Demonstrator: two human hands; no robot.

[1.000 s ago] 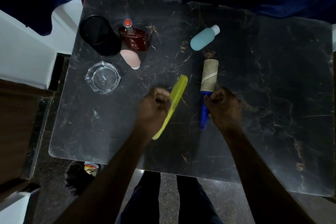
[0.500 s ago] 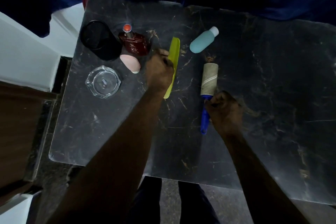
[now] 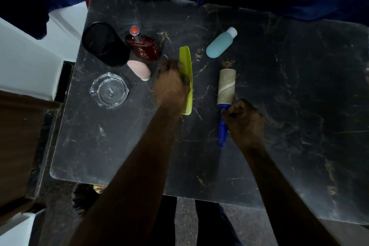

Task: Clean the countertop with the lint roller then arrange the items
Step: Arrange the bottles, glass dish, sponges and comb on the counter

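Head view, looking down on a dark marble-patterned desk with pale and amber veins. The left hand rests on a yellow-green comb, fingers curled over its left edge near the middle; the comb lies flat and runs near to far, its teeth facing left. Whether the hand pinches the comb or only presses on it cannot be told. The right hand is closed in a fist around the blue handle of the lint roller. The roller lies right of the comb and roughly parallel to it, its tan cylinder pointing far and the handle's loop end toward the near edge; the two hands are apart, with bare desk between them. Far of the roller head, and apart from it, a light blue bottle with a white cap lies on its side, cap toward the far right. At far left stand a black cylindrical cup and, just right of it, a dark red perfume bottle with an orange-red cap. A pale pink oval object lies just near of the perfume bottle, close to the left hand. A clear glass ashtray sits near of the cup, at the desk's left side.
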